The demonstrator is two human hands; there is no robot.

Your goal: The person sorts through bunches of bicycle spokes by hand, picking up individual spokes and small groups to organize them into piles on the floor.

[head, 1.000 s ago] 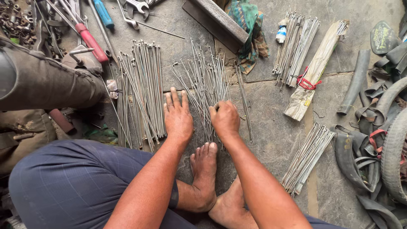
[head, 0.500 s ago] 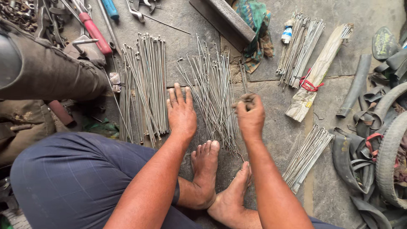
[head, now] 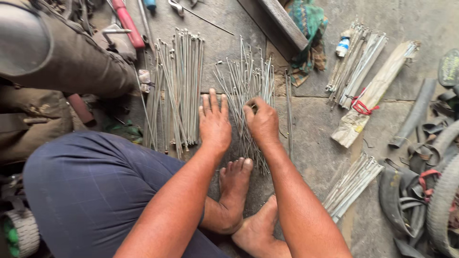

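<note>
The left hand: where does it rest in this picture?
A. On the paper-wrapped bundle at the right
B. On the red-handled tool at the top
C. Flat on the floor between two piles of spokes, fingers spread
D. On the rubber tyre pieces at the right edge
C: the left hand lies palm down, fingers spread, between the left pile and the middle pile, on which the right hand rests.

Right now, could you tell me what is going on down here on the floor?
A person squats barefoot on the stone floor, working over a loose pile of thin metal spokes. The left hand lies flat, fingers spread, at the pile's left edge; the right hand rests curled on the spokes. A neater batch of spokes lies to the left, and tied bundles to the right.
</note>
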